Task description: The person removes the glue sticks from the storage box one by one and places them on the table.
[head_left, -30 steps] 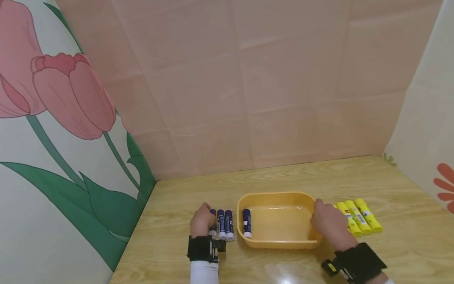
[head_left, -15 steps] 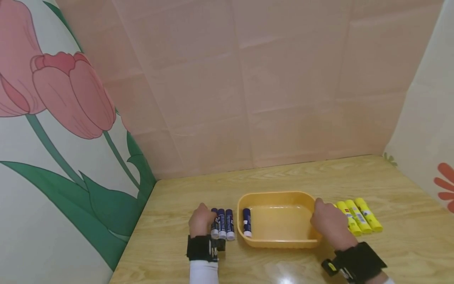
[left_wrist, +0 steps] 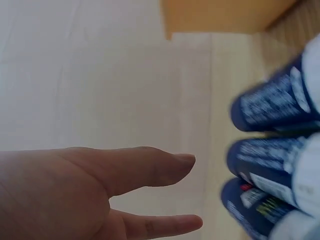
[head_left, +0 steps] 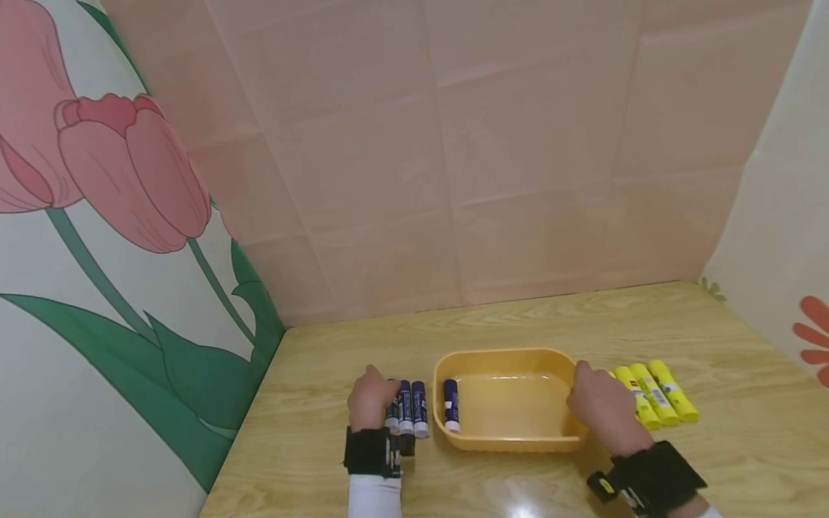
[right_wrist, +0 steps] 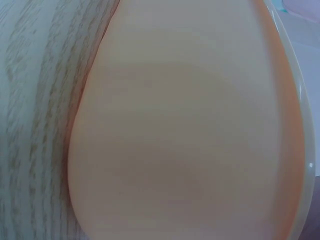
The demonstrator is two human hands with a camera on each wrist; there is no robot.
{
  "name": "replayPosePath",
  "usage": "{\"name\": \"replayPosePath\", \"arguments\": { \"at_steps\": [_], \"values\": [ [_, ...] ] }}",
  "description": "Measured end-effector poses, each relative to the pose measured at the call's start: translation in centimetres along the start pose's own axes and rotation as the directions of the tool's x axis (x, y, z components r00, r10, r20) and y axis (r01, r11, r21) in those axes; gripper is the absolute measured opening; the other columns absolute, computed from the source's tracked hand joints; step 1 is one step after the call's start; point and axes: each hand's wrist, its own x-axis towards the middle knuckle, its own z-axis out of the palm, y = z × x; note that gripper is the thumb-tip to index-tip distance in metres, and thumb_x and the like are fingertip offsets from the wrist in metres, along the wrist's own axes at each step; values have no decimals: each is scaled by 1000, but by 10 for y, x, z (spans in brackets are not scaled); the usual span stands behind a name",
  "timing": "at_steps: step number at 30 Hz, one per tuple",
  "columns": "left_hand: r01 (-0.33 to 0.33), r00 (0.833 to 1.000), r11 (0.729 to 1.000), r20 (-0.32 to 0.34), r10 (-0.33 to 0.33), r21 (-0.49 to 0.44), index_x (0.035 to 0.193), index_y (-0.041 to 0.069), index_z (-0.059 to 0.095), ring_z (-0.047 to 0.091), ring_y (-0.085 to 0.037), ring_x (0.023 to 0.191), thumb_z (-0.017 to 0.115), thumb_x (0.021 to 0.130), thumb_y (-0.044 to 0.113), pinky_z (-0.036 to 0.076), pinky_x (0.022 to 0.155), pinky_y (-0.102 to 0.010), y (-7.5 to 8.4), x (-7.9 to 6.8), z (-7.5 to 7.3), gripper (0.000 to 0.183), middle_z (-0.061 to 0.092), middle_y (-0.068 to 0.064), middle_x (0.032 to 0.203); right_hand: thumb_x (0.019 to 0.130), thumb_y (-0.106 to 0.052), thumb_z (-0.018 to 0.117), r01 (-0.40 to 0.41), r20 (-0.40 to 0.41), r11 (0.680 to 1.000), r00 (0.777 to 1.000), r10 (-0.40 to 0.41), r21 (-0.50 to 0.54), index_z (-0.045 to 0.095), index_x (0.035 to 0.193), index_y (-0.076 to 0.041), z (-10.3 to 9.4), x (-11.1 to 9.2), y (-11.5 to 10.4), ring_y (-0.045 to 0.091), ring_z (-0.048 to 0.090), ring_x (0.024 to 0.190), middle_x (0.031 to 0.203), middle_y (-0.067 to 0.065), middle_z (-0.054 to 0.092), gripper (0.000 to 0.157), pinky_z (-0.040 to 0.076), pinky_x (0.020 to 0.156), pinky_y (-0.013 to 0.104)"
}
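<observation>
Three dark blue glue sticks (head_left: 419,410) with white ends lie side by side on the table, left of a yellow plastic tray (head_left: 505,439). My left hand (head_left: 372,397) is over the leftmost of them and partly hides it. In the left wrist view its thumb (left_wrist: 150,167) and a finger are straight and apart, with nothing between them, pointing toward the glue sticks. Another blue glue stick (head_left: 451,406) lies inside the tray at its left wall. My right hand (head_left: 602,403) grips the tray's right rim; its fingertips are hidden in the head view.
Several yellow glue sticks (head_left: 663,396) lie in a row right of the tray, partly behind my right hand. A pink-brown covering (head_left: 453,180) hangs behind the wooden table (head_left: 324,352). A tulip-printed panel (head_left: 142,173) stands at the left.
My left hand drew slightly left off the leftmost blue glue stick, then came back right over it. The blue row shifted slightly right at first. My right hand and the tray stayed put.
</observation>
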Motion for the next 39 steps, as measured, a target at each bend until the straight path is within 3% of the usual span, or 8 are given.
{"name": "replayPosePath", "arguments": {
  "at_steps": [10, 16, 21, 25, 29, 34, 39],
  "values": [
    [-147, 989, 988, 25, 146, 55, 124, -8, 57, 63, -32, 88, 64, 94, 30, 51, 87, -54, 34, -18, -2, 49, 65, -24, 109, 90, -6, 52, 6, -8, 1000, 1000, -6, -3, 49, 104, 11, 0, -1, 0, 29, 52, 62, 75, 17, 53, 22, 42, 51, 39],
    [-165, 986, 985, 42, 163, 56, 123, -2, 58, 60, -25, 79, 65, 94, 29, 55, 76, -46, 59, -37, -1, 44, 67, -18, 104, 91, -6, 52, -5, 4, 1000, 1000, 5, 1, 49, 104, 11, 0, 1, 0, 29, 52, 63, 77, 17, 53, 22, 43, 52, 39],
    [-196, 978, 980, 76, 193, 33, 123, -1, 57, 57, -24, 71, 67, 94, 28, 50, 62, -38, 76, -53, 0, 42, 65, -15, 95, 90, -6, 52, -5, -6, 1000, 1000, 5, 1, 49, 104, 10, -1, -1, -1, 30, 53, 64, 77, 18, 53, 22, 43, 52, 39],
    [-241, 968, 968, 91, 234, 73, 129, -3, 54, 60, -26, 77, 67, 94, 28, 53, 68, -42, 82, -58, 6, 49, 66, -18, 101, 89, -6, 53, 2, -16, 1000, 1000, -2, 3, 49, 103, 10, 0, -2, -1, 30, 54, 64, 77, 18, 54, 22, 44, 52, 40],
    [-267, 962, 958, 87, 258, 103, 125, -3, 56, 61, -26, 80, 68, 94, 28, 55, 76, -46, 86, -61, 13, 46, 66, -19, 102, 88, -5, 53, 8, -22, 1000, 1000, -8, 5, 50, 102, 10, 3, -2, 0, 30, 53, 63, 76, 18, 54, 21, 43, 51, 40],
    [-282, 957, 948, 109, 268, 147, 121, -3, 57, 59, -24, 73, 69, 93, 26, 55, 70, -41, 92, -67, 15, 41, 65, -17, 93, 88, -6, 54, 9, -26, 1000, 1000, -9, 5, 50, 102, 10, 3, -2, 0, 30, 53, 63, 76, 18, 54, 21, 43, 51, 40],
    [-321, 946, 930, 114, 305, 177, 94, 0, 62, 53, -20, 58, 70, 90, 19, 45, 52, -34, 93, -71, 18, 21, 57, -7, 71, 88, -6, 54, 3, -29, 1000, 1000, -3, 1, 50, 102, 10, 2, -1, 2, 30, 54, 64, 77, 18, 54, 21, 43, 51, 40]
  ]
}}
